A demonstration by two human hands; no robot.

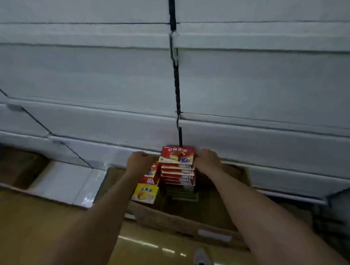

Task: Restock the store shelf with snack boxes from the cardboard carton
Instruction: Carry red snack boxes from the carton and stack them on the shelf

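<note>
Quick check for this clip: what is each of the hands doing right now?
Left hand: fingers curled, beside the stack of red snack boxes; grip cannot be told.
Right hand: grips the right edge of that stack.

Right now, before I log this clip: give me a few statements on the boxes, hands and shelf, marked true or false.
1. The red boxes form a stack in the cardboard carton. True.
2. The yellow box tops the stack. False: it sits left of it, lower.
3. The right hand is at the stack's right side. True.
4. The shelves are full. False: the visible shelves are bare.
</note>
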